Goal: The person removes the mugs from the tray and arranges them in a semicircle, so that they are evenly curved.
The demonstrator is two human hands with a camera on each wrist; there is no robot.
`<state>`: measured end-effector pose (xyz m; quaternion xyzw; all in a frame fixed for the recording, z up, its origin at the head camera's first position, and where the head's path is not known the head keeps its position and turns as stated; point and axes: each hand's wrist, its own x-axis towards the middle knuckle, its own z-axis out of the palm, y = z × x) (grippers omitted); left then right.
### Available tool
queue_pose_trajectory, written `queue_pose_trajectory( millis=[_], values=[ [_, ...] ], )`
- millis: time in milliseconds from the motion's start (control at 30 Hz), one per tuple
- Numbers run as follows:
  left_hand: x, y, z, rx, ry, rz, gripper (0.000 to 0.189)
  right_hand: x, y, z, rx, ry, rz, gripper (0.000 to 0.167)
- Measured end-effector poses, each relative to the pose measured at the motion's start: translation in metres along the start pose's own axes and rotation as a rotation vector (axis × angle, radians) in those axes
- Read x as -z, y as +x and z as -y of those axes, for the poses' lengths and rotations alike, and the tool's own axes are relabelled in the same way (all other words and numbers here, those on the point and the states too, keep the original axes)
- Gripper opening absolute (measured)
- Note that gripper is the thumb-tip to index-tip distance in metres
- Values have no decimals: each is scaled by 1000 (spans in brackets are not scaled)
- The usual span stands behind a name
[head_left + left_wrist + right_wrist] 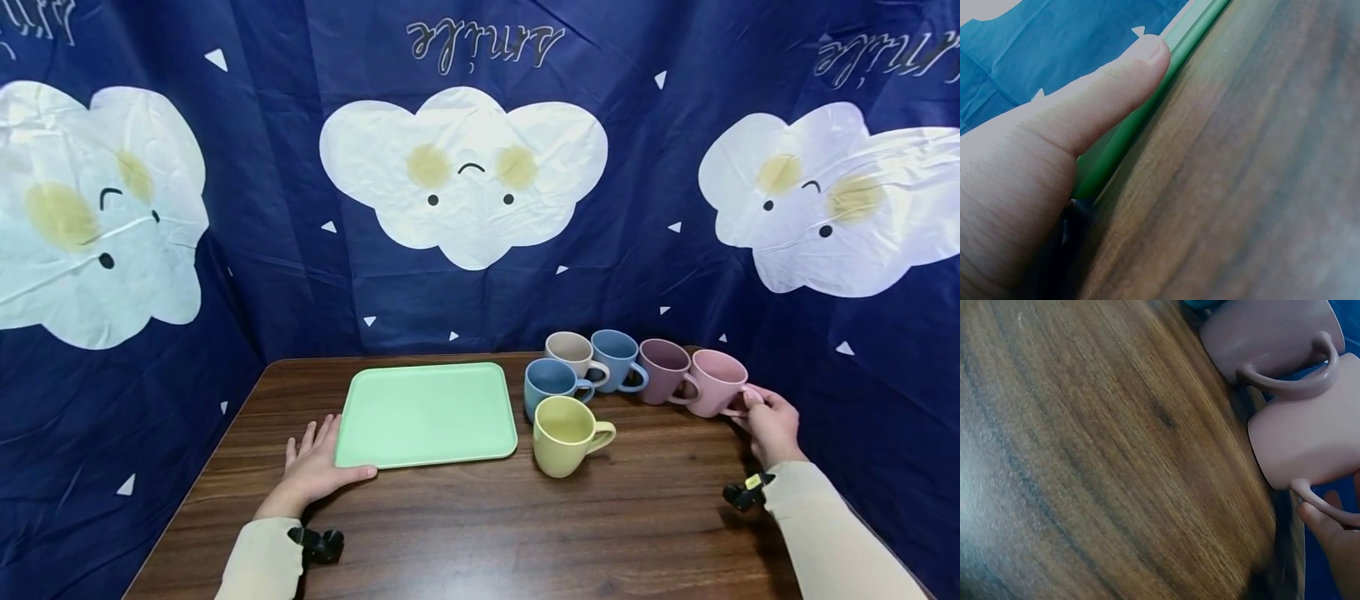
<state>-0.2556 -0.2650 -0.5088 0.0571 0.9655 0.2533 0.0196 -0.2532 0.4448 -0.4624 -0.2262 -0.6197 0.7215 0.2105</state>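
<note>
My right hand [772, 423] grips the handle of a pink mug [716, 385] at the right end of the mugs. In the right wrist view, a fingertip lies against the lower part of that handle [1325, 506]. Left of it stands a mauve mug [663, 373], whose handle overlaps the pink one. My left hand [315, 467] rests at the near left corner of a light green tray [427, 417], fingers spread along its left side. The left wrist view has the thumb [1116, 81] lying straight along the tray's front rim [1125, 134].
A yellow mug [561, 442] stands right of the tray, in front of a dark blue mug [547, 385]. Behind are a beige mug [567, 350] and a lighter blue mug [615, 358]. A dark blue curtain [285, 275] hangs behind the wooden table [480, 525].
</note>
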Motion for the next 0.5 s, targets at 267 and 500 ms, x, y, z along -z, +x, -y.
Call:
queue_pose_trajectory(
  millis=[267, 500],
  values=[
    [-2, 1, -2, -27, 4, -19, 134, 3, -4, 6, 4, -82, 13, 12],
    [8, 0, -5, -21, -52, 5, 130, -9, -8, 37, 225, -653, -98, 47]
  ],
)
